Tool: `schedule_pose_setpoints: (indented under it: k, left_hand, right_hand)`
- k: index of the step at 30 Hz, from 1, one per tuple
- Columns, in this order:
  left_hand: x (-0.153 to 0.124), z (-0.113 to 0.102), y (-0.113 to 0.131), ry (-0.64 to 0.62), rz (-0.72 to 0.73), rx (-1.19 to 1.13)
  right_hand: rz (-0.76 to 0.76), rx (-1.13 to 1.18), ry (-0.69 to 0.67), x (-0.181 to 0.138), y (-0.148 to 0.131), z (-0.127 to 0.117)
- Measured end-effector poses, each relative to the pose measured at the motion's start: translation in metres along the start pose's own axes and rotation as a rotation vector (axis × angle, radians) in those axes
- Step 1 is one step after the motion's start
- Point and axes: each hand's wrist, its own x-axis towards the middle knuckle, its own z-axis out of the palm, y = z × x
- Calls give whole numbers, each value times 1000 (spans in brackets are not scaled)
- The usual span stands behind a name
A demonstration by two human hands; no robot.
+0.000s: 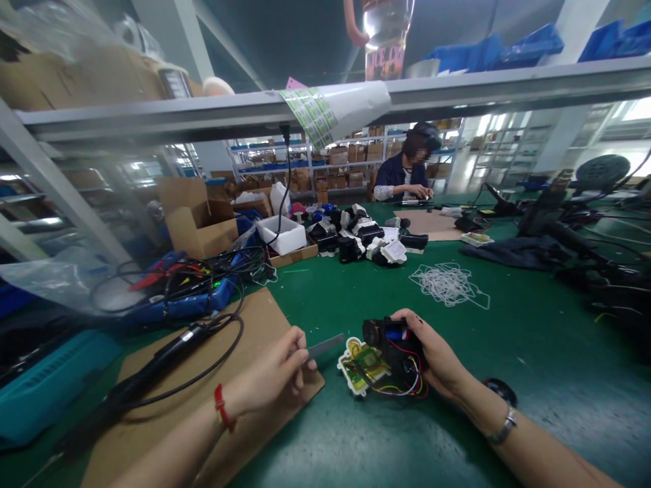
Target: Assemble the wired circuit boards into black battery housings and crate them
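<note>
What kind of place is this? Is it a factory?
Probably yes: a small electronics assembly workshop. The right hand holds an opened device with coloured wires on a green workbench, a pile of similar black and white parts lies further back, and shelves of cardboard boxes stand behind another worker.

- The surface was dark green.
- The cardboard sheet under the left hand was plain brown.
- A red cord circled the left wrist; the strip pinched in that hand's fingers was grey.
- The device in the right hand was black with a blue part, trailing red, yellow and green wires.
- The circuit board beside it was green, in a white, yellow-edged shell.
- The right wrist wore a silver bracelet.
- The tangle of string was white.
- The meter at left was blue with black cables.
- The far pile of parts was black and white.
- The overhead bins were blue.
</note>
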Motion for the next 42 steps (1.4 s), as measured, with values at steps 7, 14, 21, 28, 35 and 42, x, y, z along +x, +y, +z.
schedule_pose_setpoints:
  k: [7,14,21,28,35,42]
  left_hand:
    - [-15,29,27,-115,-137,-682]
    - [-17,18,28,-165,-261,-812]
    - [-27,24,27,-93,14,-92]
    - [-22,26,20,2,420,903]
    - [-11,11,48,-313,-114,-11]
    - [-17,23,45,-738,-328,-648]
  right_hand:
    - [-137,-169,-52,0,0,-3]
    - [-377,-301,-195,-5,-7,-6]
    - [-352,-379,-208,-9,-15,-2]
    - [133,-134,-120,-6,-14,-1]
    - [-259,-379,-201,-9,-17,-2]
    - [-403,-404,-374,-20,-27,-4]
